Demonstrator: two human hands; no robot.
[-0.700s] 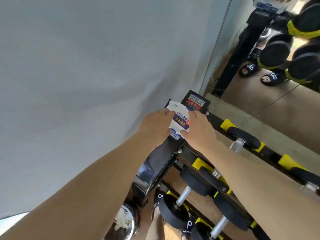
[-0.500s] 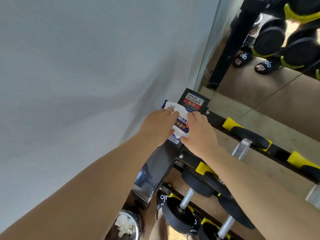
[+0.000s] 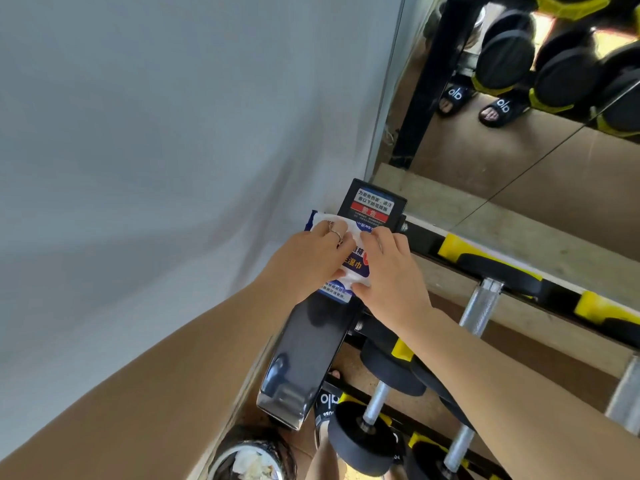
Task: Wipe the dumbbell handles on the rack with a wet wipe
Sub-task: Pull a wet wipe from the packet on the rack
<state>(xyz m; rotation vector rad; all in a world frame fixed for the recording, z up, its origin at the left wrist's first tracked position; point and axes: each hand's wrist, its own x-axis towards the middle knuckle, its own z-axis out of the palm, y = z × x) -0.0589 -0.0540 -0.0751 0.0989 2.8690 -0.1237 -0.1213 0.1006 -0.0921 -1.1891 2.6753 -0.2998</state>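
A white and blue wet wipe pack (image 3: 354,265) lies on top of the rack's black side post (image 3: 304,348). My left hand (image 3: 304,265), wearing rings, grips its left side with fingers curled over the top edge. On the pack's right side my right hand (image 3: 391,271) holds it, thumb at the lower edge and fingers at the top. Dumbbells with black heads and yellow bands sit on the rack to the right. One knurled steel handle (image 3: 479,306) shows on the upper shelf, and another handle (image 3: 375,401) sits on the lower shelf.
A grey wall (image 3: 173,133) runs close along the left. A mirror (image 3: 519,150) behind the rack reflects dumbbells and sandalled feet. A warning label (image 3: 373,203) caps the post. A round bin (image 3: 242,460) with crumpled paper stands on the floor below, beside my sandalled foot (image 3: 327,405).
Both hands stay on the pack. My left fingers have crept up over its top edge, and my right hand has spread further across its right side.
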